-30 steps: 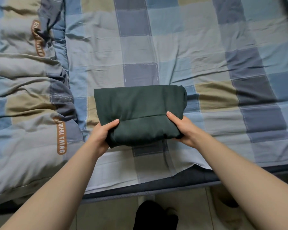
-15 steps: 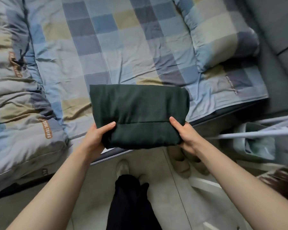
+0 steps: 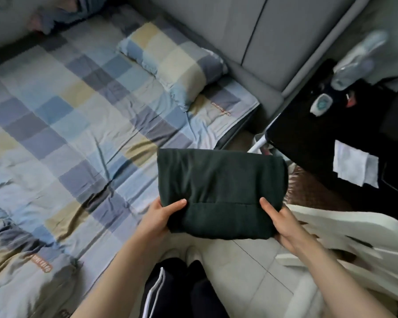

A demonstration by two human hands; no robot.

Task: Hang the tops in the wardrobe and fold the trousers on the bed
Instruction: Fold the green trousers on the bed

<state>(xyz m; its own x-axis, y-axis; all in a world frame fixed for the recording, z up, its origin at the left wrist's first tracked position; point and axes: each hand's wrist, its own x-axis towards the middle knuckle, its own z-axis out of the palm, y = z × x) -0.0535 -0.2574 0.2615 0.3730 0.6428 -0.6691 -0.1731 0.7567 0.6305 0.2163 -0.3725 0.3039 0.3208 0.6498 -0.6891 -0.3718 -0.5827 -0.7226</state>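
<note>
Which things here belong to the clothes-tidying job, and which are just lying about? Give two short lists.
Job: folded dark green trousers, left hand and right hand gripping them, bed.
Lying about: pillow, plastic bottle, white paper, black table.

dark green trousers (image 3: 221, 191), blue-checked bedsheet (image 3: 67, 125)

Fingers of both hands hidden under folded trousers (image 3: 218, 191); bottle (image 3: 356, 63) blurred.
</note>
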